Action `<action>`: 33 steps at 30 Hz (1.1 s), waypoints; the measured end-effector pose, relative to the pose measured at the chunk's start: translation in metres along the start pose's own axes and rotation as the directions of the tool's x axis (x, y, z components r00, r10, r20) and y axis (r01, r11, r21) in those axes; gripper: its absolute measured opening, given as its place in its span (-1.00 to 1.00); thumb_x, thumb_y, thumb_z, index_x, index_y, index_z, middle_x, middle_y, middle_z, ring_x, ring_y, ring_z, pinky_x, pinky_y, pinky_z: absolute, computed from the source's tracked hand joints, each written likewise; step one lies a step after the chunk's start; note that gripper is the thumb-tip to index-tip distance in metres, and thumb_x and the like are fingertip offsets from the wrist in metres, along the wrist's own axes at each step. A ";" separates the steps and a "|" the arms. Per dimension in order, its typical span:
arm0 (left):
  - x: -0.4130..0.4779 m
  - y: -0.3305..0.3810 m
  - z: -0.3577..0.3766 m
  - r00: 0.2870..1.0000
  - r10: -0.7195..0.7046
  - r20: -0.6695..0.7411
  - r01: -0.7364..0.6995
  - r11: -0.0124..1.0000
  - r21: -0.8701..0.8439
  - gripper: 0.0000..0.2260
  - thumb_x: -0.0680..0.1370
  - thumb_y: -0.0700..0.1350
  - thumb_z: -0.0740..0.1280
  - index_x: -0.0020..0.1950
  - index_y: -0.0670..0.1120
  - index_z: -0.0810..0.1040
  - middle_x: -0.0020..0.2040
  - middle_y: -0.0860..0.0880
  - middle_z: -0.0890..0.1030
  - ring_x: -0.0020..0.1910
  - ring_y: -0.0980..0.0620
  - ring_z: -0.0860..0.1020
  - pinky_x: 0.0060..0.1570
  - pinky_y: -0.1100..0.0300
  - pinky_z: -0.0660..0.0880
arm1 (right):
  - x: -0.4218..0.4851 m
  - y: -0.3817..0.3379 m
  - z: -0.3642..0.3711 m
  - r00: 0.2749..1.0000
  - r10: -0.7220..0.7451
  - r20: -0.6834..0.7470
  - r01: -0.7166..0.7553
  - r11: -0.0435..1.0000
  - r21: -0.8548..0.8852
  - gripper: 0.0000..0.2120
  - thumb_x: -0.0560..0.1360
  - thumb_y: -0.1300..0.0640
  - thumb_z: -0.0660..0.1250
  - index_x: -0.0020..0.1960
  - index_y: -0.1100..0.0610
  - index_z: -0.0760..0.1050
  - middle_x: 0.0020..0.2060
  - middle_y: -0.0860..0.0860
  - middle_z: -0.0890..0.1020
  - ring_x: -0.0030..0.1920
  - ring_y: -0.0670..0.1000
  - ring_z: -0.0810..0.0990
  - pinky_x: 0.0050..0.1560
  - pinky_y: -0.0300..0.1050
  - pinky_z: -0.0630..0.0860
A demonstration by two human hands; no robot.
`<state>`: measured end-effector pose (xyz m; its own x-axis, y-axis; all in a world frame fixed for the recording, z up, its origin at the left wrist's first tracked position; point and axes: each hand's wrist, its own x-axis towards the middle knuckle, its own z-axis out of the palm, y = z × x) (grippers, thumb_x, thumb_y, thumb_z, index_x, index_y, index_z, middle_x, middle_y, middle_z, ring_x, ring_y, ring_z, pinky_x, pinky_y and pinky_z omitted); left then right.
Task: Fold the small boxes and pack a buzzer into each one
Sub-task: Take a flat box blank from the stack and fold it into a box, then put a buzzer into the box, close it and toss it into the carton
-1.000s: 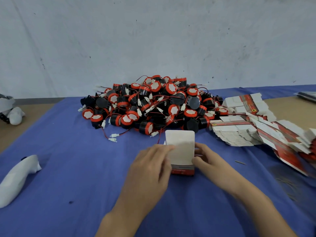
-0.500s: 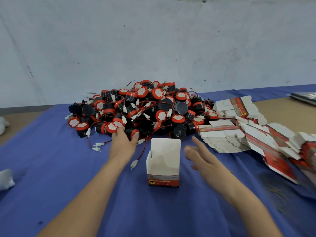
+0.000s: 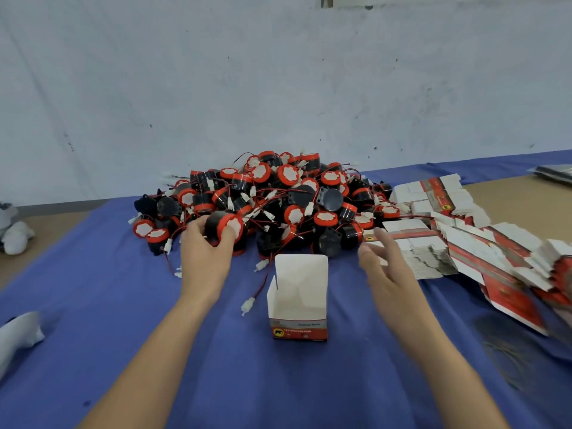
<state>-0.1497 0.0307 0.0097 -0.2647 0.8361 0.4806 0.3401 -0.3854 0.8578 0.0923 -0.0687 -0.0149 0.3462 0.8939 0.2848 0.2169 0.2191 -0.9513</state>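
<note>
Fingers of left hand (image 3: 202, 258) curled round buzzer (image 3: 224, 226); of right hand (image 3: 383, 267) spread, holding nothing. Likely fault: tangled leads (image 3: 261, 284) dragging pile (image 3: 278, 196) buzzers along, toppling unheld open box (image 3: 298, 300).

Black buzzers (image 3: 272, 199) capped red-and-white, a white box (image 3: 298, 305) banded red, blue cloth (image 3: 247, 382).

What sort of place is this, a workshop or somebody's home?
Most likely a small hand-packing workshop: a big heap of round red-and-black wired buzzers lies on a blue cloth-covered table beside stacks of flat red-and-white cardboard boxes, and one folded box stands open.
</note>
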 end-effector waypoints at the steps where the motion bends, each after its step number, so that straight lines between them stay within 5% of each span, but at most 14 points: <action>1: -0.004 0.010 -0.008 0.996 0.032 -0.079 -0.036 0.998 -0.051 -0.84 0.56 -0.02 0.39 0.03 0.21 0.47 0.00 0.17 0.56 -0.05 0.27 0.54 -0.13 0.43 0.42 | -0.001 -0.002 0.001 0.999 -0.024 -0.030 0.024 1.000 0.010 -0.57 0.66 -0.05 0.19 0.52 -0.15 0.27 0.05 -0.41 0.54 -0.09 -0.40 0.54 -0.13 -0.40 0.46; 4: -0.016 0.036 -0.035 0.951 -0.029 -0.308 -0.047 0.971 -0.236 -0.60 0.57 -0.01 0.40 0.35 0.00 0.37 0.08 0.15 0.54 -0.03 0.31 0.52 -0.10 0.53 0.40 | -0.008 -0.007 0.005 0.993 -0.087 -0.086 0.088 0.996 0.013 -0.63 0.67 0.04 0.19 0.47 -0.12 0.34 0.06 -0.37 0.55 -0.03 -0.36 0.54 -0.15 -0.47 0.45; 8: -0.031 0.064 -0.069 0.847 0.083 -0.525 -0.276 0.913 -0.301 -0.67 0.60 -0.13 0.36 0.27 -0.09 0.30 0.08 0.14 0.45 -0.10 0.44 0.49 -0.03 0.50 0.40 | -0.019 -0.014 0.012 0.980 -0.164 -0.117 0.167 0.986 0.019 -0.67 0.67 0.08 0.18 0.40 -0.17 0.41 0.09 -0.33 0.57 0.03 -0.25 0.57 -0.12 -0.46 0.45; 11: -0.032 0.079 -0.094 0.813 0.242 -0.529 -0.407 0.887 -0.220 -0.68 0.59 -0.13 0.33 0.30 -0.10 0.34 0.10 0.15 0.47 -0.02 0.41 0.49 0.08 0.45 0.40 | -0.025 -0.028 0.020 0.965 -0.230 -0.127 0.236 0.971 0.028 -0.66 0.67 0.14 0.19 0.26 -0.29 0.45 0.10 -0.36 0.58 0.07 -0.21 0.57 -0.10 -0.44 0.45; 14: -0.031 0.086 -0.109 0.882 0.298 -0.365 -0.399 0.885 -0.241 -0.66 0.58 0.01 0.35 0.33 0.00 0.44 0.11 0.18 0.57 0.04 0.34 0.53 0.11 0.42 0.43 | -0.031 -0.046 0.031 0.955 -0.283 -0.089 0.292 0.951 0.107 -0.62 0.68 0.18 0.18 0.15 -0.33 0.54 0.09 -0.23 0.64 0.08 -0.12 0.62 -0.03 -0.30 0.51; 17: -0.042 0.085 -0.099 0.966 0.259 -0.007 -0.250 0.924 -0.290 -0.66 0.52 0.20 0.39 0.25 0.18 0.49 0.04 0.32 0.63 0.03 0.39 0.56 0.02 0.52 0.42 | -0.038 -0.057 0.048 0.951 -0.299 0.074 0.276 0.934 0.229 -0.73 0.67 0.03 0.19 0.21 -0.22 0.59 0.08 -0.11 0.69 0.03 -0.01 0.68 -0.04 -0.13 0.57; 22: -0.070 0.067 -0.062 0.898 0.223 0.380 -0.112 0.949 -0.294 -0.69 0.49 0.25 0.34 0.18 0.23 0.42 0.07 0.24 0.60 0.08 0.22 0.59 -0.06 0.43 0.50 | -0.049 -0.056 0.084 0.908 -0.217 0.359 0.079 0.929 0.361 -0.58 0.54 -0.28 0.26 0.37 -0.24 0.48 0.24 -0.03 0.65 0.12 0.05 0.69 -0.03 -0.15 0.63; 25: -0.069 0.060 -0.053 0.856 0.215 0.470 -0.083 0.955 -0.286 -0.70 0.59 0.21 0.26 0.30 0.19 0.45 0.16 0.21 0.56 0.16 0.22 0.57 -0.04 0.40 0.53 | -0.047 -0.052 0.090 0.925 -0.203 0.322 0.032 0.884 0.466 -0.65 0.55 -0.17 0.30 0.32 -0.18 0.55 0.21 0.00 0.66 0.13 0.13 0.70 -0.02 -0.13 0.64; 28: -0.069 0.053 -0.055 0.791 0.194 0.580 -0.102 0.977 -0.188 -0.64 0.57 0.23 0.27 0.36 0.37 0.34 0.25 0.34 0.45 0.24 0.33 0.47 0.09 0.41 0.48 | -0.042 -0.045 0.086 0.961 -0.126 0.245 -0.031 0.834 0.551 -0.61 0.51 -0.14 0.31 0.32 -0.18 0.52 0.19 -0.01 0.68 0.15 0.15 0.69 0.03 -0.14 0.63; 30: -0.075 0.049 -0.054 0.745 0.153 0.650 -0.132 0.988 -0.081 -0.62 0.60 0.15 0.28 0.34 0.46 0.24 0.16 0.37 0.50 0.12 0.36 0.53 -0.01 0.45 0.47 | -0.039 -0.043 0.084 0.975 -0.094 0.203 -0.036 0.829 0.558 -0.62 0.48 -0.14 0.30 0.30 -0.20 0.54 0.18 -0.02 0.69 0.12 0.13 0.71 0.00 -0.13 0.64; 33: -0.079 0.044 -0.053 0.758 0.150 0.635 -0.295 0.947 0.128 -0.58 0.65 0.14 0.17 0.50 0.32 0.19 -0.06 0.15 0.61 -0.12 0.16 0.60 -0.12 0.12 0.56 | -0.038 -0.043 0.082 0.987 -0.009 0.161 -0.083 0.826 0.558 -0.68 0.48 -0.07 0.28 0.21 -0.18 0.61 0.09 0.02 0.71 0.05 0.12 0.73 -0.08 -0.09 0.66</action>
<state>-0.1620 -0.0729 0.0198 0.4233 0.8236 0.3775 0.5152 -0.5616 0.6475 -0.0048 -0.0796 0.0053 0.1924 0.9432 0.2709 -0.3586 0.3246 -0.8752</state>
